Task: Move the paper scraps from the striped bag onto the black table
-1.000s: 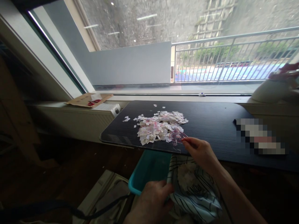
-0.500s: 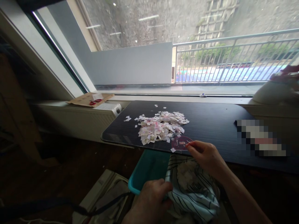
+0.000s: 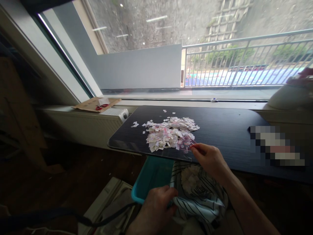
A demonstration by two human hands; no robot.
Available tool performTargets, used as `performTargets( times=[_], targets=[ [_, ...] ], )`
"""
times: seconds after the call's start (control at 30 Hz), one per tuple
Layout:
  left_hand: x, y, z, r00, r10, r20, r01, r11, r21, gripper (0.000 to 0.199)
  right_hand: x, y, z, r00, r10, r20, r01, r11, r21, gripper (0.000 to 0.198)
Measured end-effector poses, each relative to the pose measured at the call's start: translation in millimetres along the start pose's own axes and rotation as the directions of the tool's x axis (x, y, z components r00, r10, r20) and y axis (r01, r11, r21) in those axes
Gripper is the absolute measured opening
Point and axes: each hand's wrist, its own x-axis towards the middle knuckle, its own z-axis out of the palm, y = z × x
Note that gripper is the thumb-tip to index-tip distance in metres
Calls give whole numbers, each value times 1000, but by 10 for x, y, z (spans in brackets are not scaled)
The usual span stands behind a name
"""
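Observation:
My right hand [image 3: 210, 157] pinches the edge of a see-through pinkish plastic disc [image 3: 185, 142] with red markings. The disc lies against the near right side of a heap of small white and pink paper pieces [image 3: 162, 134] on the dark table [image 3: 220, 127]. Below the table edge, my left hand [image 3: 159, 203] is closed on the rim of a striped cloth bag [image 3: 206, 206]. More paper pieces [image 3: 191, 179] show inside the bag's mouth. A teal plastic bin [image 3: 137, 186] stands just left of the bag, partly behind my left hand.
A radiator [image 3: 97, 128] and a brown paper envelope [image 3: 88, 104] are on the left under the window. A blurred-out object [image 3: 276, 145] lies at the table's right. A white rounded item [image 3: 283, 96] rests on the sill. Loose paper bits [image 3: 134, 124] lie beside the heap.
My right hand has moved slightly left and up, bringing the disc from the table's near edge onto the heap's edge. My left hand has shifted slightly left with the bag's rim.

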Motion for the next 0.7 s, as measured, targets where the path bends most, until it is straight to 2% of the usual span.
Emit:
performTargets(
  times=[0.1, 0.3, 0.5, 0.57, 0.7],
  targets=[
    [3, 1, 2, 1000, 15, -3, -15, 1000, -4, 33, -40, -10, -54, 999, 28, 32, -27, 999, -34, 31],
    [3, -16, 19, 1000, 22, -11, -23, 1000, -12, 32, -64, -27, -83, 999, 29, 16, -29, 999, -17, 30],
    [-8, -37, 16, 999, 16, -31, -16, 1000, -4, 32, -227, -9, -256, 993, 33, 117, -29, 999, -36, 27],
    [9, -22, 13, 1000, 17, -23, -17, 1000, 12, 30, -272, 56, -318, 995, 52, 89, -50, 999, -20, 28],
    [40, 24, 17, 1000, 24, 14, -25, 998, 62, 28, -233, 212, -294, 994, 78, -77, -78, 997, 9, 31]
  ],
)
